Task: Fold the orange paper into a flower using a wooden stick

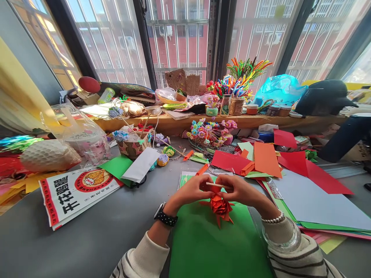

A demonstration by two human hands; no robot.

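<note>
In front of me, my left hand (193, 189) and my right hand (240, 190) meet with fingers pinched. Between them lies a thin pale stick (213, 184), held roughly level. A red-orange paper piece (216, 189) is at the stick, pinched by the fingers of both hands; how it is wrapped there is partly hidden. Just below the fingertips is a folded red-orange paper flower (222, 204) with pointed tips, over a green mat (217, 247). I cannot tell whether the paper piece is joined to the flower.
Coloured paper sheets (327, 200) are stacked at the right, with orange and red pieces (265, 159) behind. A printed paper bag (81, 193) lies left, near a basket of paper flowers (135, 148). Pipe cleaners (240, 83) stand on the crowded sill.
</note>
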